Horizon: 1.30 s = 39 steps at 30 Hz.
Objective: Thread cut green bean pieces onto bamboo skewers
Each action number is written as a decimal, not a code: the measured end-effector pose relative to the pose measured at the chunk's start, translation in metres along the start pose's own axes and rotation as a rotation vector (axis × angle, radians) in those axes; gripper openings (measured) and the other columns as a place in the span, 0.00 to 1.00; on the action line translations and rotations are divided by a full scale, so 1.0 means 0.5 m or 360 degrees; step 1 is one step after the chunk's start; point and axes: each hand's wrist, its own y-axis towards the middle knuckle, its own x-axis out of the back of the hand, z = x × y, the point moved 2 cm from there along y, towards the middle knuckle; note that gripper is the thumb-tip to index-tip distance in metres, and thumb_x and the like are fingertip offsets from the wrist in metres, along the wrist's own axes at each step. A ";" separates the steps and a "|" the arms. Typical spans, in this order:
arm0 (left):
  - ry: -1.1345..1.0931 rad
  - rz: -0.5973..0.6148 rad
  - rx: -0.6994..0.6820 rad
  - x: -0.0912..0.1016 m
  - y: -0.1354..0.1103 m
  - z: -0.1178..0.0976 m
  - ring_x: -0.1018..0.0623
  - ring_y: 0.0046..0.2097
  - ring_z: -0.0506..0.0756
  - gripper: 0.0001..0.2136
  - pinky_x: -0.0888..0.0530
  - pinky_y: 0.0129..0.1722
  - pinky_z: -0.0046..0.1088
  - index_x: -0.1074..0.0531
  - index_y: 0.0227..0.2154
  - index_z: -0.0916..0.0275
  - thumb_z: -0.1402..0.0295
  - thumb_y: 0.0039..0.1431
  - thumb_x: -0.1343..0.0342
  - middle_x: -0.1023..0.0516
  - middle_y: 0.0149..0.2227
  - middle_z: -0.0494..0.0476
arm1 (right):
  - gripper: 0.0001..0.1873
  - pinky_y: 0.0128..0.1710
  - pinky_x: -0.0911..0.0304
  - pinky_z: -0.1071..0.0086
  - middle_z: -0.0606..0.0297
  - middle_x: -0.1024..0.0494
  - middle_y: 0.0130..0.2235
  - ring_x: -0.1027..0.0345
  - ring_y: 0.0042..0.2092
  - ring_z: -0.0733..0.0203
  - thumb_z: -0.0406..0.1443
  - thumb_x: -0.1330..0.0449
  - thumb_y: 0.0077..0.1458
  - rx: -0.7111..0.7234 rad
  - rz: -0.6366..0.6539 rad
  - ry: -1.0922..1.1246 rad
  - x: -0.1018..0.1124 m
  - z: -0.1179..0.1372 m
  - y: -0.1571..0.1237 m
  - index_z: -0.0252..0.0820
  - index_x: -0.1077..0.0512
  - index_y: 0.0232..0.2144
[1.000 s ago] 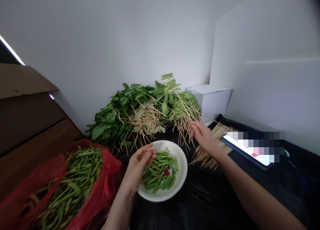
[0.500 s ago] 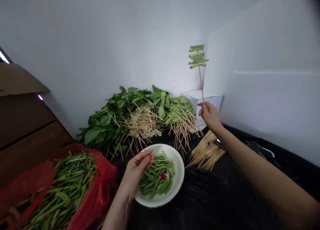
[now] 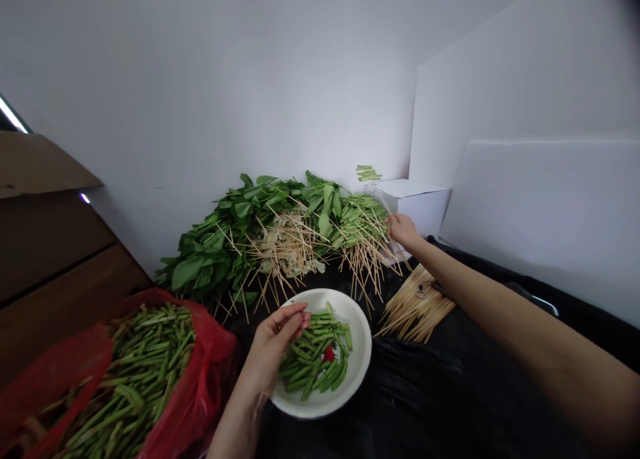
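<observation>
First, the right grip (image 3: 403, 229): the arm is extended forward, and the fingers are drawn together at the near edge of a stack of skewered green stems (image 3: 363, 226), just beside a white carton (image 3: 415, 206). A bamboo skewer (image 3: 381, 200) rises from this grip, tilted up and to the left. It is faint and motion-blurred, but we read it as clamped between the fingers. Threaded green pieces (image 3: 369, 173) sit at its upper end, above the stack and in front of the wall.

The left grip (image 3: 273, 342) is positioned at the rim of a white plate (image 3: 363, 352), directly beside a heap of cut green stems (image 3: 310, 359). Its fingers and thumb are curved close together; we cannot tell whether a piece lies between them. A small red item (image 3: 329, 354) rests among the stems.

For reference, a red plastic bag (image 3: 210, 342) at lower left holds more cut stems (image 3: 150, 359). Skewered leafy greens (image 3: 215, 239) and pale shredded pieces (image 3: 285, 246) lie behind the plate. Loose skewers (image 3: 415, 309) lie on the black-covered bench (image 3: 425, 392) to the right of the plate.
</observation>
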 end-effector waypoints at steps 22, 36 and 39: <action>-0.0048 -0.0009 0.0007 0.004 0.015 0.010 0.22 0.36 0.49 0.17 0.27 0.41 0.21 0.21 0.37 0.64 0.65 0.42 0.31 0.18 0.34 0.56 | 0.18 0.27 0.55 0.69 0.63 0.28 0.29 0.38 0.29 0.64 0.41 0.54 0.65 0.1403 0.0181 -0.0948 0.106 0.035 -0.317 0.42 0.28 0.31; 0.0046 -0.0026 -0.0028 0.008 0.017 0.011 0.22 0.37 0.50 0.18 0.27 0.42 0.21 0.22 0.39 0.65 0.63 0.43 0.31 0.18 0.36 0.57 | 0.08 0.27 0.52 0.69 0.64 0.28 0.32 0.38 0.29 0.66 0.25 0.48 0.58 0.1575 0.0541 -0.1181 0.014 -0.015 -0.367 0.38 0.30 0.33; 0.0063 0.0004 -0.0031 0.012 0.020 0.016 0.21 0.37 0.50 0.19 0.27 0.42 0.21 0.22 0.39 0.65 0.63 0.44 0.32 0.18 0.36 0.57 | 0.08 0.26 0.53 0.68 0.64 0.28 0.32 0.41 0.28 0.66 0.27 0.49 0.60 0.1648 0.0420 -0.1077 0.029 0.015 -0.385 0.38 0.30 0.35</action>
